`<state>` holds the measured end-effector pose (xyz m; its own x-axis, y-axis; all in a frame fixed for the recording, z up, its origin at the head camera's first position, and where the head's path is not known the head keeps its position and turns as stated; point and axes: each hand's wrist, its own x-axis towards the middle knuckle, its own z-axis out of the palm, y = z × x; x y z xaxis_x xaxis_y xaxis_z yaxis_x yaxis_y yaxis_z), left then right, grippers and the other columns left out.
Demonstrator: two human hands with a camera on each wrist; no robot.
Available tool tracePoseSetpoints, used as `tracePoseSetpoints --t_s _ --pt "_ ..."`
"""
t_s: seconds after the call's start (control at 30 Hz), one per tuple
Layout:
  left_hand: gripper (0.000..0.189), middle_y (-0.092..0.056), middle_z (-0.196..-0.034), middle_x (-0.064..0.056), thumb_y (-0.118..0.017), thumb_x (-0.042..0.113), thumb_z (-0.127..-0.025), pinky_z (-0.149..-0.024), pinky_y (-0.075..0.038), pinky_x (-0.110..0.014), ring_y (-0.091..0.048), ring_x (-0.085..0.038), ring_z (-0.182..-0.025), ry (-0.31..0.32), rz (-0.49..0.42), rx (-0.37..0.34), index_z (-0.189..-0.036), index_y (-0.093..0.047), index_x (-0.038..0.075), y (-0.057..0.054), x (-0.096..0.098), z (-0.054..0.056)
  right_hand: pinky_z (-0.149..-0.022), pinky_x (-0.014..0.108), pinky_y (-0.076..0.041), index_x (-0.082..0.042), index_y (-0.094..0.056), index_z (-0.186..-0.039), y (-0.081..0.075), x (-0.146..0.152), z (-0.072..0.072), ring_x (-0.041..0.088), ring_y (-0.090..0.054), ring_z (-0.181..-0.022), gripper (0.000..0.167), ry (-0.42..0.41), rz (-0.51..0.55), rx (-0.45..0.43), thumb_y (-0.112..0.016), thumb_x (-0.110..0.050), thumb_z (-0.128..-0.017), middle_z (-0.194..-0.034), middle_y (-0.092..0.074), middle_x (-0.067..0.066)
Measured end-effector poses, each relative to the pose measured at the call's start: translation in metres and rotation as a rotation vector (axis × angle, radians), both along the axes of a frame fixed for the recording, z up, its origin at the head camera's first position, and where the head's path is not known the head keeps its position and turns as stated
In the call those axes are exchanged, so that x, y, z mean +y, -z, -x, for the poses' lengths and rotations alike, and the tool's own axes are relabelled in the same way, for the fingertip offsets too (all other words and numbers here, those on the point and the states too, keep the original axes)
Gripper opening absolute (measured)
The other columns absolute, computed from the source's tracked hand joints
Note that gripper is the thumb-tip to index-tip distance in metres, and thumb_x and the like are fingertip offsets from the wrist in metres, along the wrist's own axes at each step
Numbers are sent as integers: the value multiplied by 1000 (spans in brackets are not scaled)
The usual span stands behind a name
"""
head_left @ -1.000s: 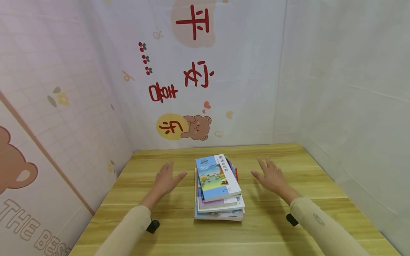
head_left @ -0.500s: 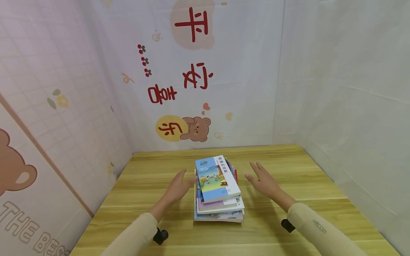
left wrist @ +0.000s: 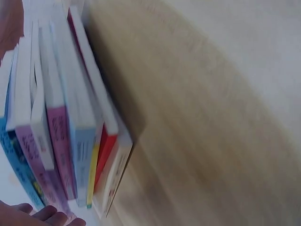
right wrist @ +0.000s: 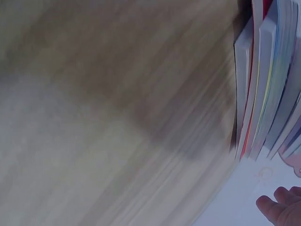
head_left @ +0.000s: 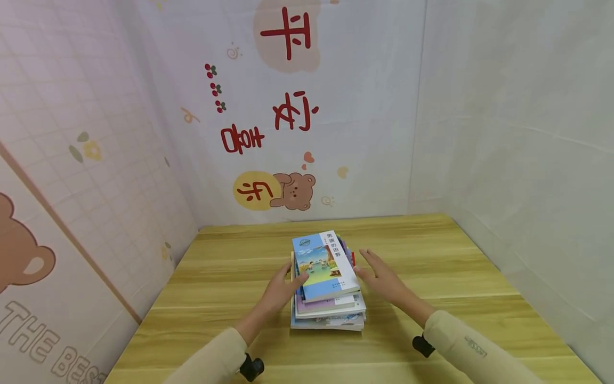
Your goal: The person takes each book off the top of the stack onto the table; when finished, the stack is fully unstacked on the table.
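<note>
A stack of several books [head_left: 331, 305] lies flat on the wooden table, its layers slightly askew. On top is a blue-and-white paperback [head_left: 318, 269] with a picture of children by water. My left hand [head_left: 280, 290] is at the stack's left side, its thumb over the top book's left edge; whether it touches is unclear. To the right, my right hand [head_left: 386, 282] is held beside the stack, fingers extended, thumb close to the top book's edge. Coloured spines [left wrist: 61, 146] show in the left wrist view, with fingertips [left wrist: 44, 214] beyond them. Page edges [right wrist: 265, 80] appear in the right wrist view.
The wood-grain table [head_left: 230, 256] runs up to a white back curtain [head_left: 369, 106] printed with red characters and a bear. Pale curtains also hang on the left [head_left: 120, 176] and right [head_left: 518, 160]. A black wrist camera [head_left: 251, 368] sits below the left cuff.
Both hands have moved inward toward the books, the left one reaching the stack's edge with its thumb over the top book. The stack has stayed in place.
</note>
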<state>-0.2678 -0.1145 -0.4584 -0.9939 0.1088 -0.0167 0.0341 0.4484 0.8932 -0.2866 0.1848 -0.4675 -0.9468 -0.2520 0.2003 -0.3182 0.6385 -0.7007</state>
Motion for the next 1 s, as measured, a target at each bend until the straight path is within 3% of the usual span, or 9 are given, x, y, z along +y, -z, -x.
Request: tracePoseSetpoints --t_s 0.27,0.6,0.8,1.0 --pt "87 -32 -155 -24 -66 53 -92 -109 -29 -63 -27 -45 -142 41 -57 -2 -154 -31 3 10 9 -8 -110 67 -21 -6 -31 -155 8 -8 -11 46 -21 -144 75 -18 34 -59 -54 -50 -99 -159 -23 25" --pt "94 -33 -150 -23 -78 48 -83 -112 -27 -59 -32 -42 -139 36 -104 16 -152 -34 1 20 15 -15 -111 64 -24 -5 -33 -155 17 -11 -19 44 -25 -144 74 -31 6 -37 -55 -49 -99 -158 -27 24" --pt "88 -37 -150 -25 -73 48 -87 -109 -31 -60 -34 -44 -139 36 -30 51 -151 -36 0 25 10 -11 -110 65 -24 -5 -33 -155 20 -11 -21 46 -24 -143 75 -44 9 -49 -56 -49 -99 -158 -26 25" --pt "72 -45 -146 -24 -66 47 -94 -104 -38 -60 -40 -43 -135 49 -21 63 -146 -47 1 24 -3 -6 -109 67 -24 -9 -33 -155 24 -7 -24 47 -25 -143 77 -28 2 -67 -59 -50 -97 -158 -25 25"
